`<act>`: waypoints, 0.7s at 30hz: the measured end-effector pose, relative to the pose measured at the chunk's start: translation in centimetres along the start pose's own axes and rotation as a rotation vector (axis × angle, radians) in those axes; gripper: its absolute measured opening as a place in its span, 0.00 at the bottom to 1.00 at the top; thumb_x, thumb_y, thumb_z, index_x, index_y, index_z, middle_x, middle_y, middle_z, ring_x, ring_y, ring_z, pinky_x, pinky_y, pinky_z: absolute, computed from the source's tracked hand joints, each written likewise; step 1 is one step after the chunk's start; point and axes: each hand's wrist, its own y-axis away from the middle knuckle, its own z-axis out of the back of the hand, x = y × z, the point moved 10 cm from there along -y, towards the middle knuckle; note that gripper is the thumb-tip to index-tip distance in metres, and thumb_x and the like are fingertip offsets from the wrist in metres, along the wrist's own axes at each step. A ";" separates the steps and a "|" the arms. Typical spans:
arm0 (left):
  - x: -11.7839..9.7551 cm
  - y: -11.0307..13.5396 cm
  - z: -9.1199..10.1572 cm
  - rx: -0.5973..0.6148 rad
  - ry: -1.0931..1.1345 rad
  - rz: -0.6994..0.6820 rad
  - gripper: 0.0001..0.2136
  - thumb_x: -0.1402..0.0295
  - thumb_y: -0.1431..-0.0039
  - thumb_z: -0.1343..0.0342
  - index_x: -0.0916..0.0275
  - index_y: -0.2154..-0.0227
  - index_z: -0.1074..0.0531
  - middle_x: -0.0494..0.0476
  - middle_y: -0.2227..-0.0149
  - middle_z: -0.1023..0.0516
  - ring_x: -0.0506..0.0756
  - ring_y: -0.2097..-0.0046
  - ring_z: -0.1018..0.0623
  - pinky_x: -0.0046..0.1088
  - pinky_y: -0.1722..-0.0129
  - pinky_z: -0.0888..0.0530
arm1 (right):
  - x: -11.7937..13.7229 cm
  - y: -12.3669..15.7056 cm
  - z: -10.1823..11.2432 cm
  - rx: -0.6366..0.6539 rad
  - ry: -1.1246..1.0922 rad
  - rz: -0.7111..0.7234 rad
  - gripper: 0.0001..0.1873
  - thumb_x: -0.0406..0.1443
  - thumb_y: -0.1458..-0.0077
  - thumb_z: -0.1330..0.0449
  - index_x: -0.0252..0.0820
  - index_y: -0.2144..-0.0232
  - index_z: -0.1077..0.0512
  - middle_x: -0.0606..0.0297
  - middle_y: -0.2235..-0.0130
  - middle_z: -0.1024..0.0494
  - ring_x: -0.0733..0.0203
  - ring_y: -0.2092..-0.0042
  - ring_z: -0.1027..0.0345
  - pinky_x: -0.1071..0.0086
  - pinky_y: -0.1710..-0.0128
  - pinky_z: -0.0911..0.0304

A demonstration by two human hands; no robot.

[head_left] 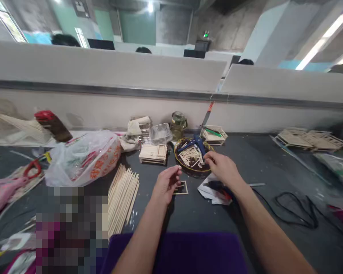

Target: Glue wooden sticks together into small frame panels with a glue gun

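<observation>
Pale grey partition panels [103, 72], smooth and matte with a dark band along their lower part, ran across the upper half of the frame behind a dark grey tabletop [251, 156] with a dull, slightly scuffed finish. Along the bottom edge lay a deep purple cloth [188, 251], soft and flat. Left of centre slumped a crinkled translucent plastic bag [82, 158] printed in orange, and below it to the right a loose bundle of long, thin, pale wooden sticks [122, 198] fanned out. A thin black cable [297, 209] looped on the lower right. The right hand [221, 167] reached in from the lower right, its fingers loosely bent over the near edge of a round, dark, yellow-rimmed dish [180, 164] just above centre; whether they pinched anything could not be told. The dish held short cut stick pieces [191, 156] in a jumble and a blue glue gun [196, 144] resting across its far side. Crumpled white paper [207, 190] lay under the right wrist. The left hand [167, 184], at centre, had its fingers curled inward with the thumb against them; what they held, if anything, was not clear. Left of the dish sat a small slatted wooden crate [153, 153]. Just beside the left fingertips, flat on the table, lay a small square frame [181, 188] of thin wood.
</observation>
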 end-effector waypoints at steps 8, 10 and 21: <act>-0.2 0.0 -0.1 -0.007 0.001 -0.017 0.12 0.66 0.59 0.33 0.67 0.71 0.23 0.51 0.75 0.25 0.44 0.77 0.30 0.19 0.78 0.32 | 1.6 -1.9 -3.8 0.165 0.231 0.184 0.09 0.31 0.47 0.45 0.43 0.71 0.24 0.61 0.67 0.22 0.59 0.63 0.30 0.72 0.70 0.47; -0.3 0.0 -0.1 -0.008 0.001 -0.019 0.13 0.66 0.59 0.32 0.67 0.71 0.23 0.51 0.75 0.26 0.43 0.77 0.31 0.19 0.78 0.32 | 2.1 -2.2 -4.2 0.169 0.256 0.226 0.09 0.30 0.48 0.44 0.43 0.72 0.23 0.59 0.66 0.22 0.58 0.62 0.31 0.72 0.68 0.46; -0.2 0.1 -0.1 -0.007 0.010 -0.007 0.13 0.66 0.60 0.32 0.67 0.72 0.24 0.51 0.75 0.26 0.43 0.78 0.31 0.18 0.78 0.32 | 2.2 -2.7 -4.9 0.217 0.331 0.296 0.11 0.27 0.50 0.45 0.40 0.72 0.22 0.56 0.66 0.22 0.57 0.62 0.30 0.72 0.67 0.43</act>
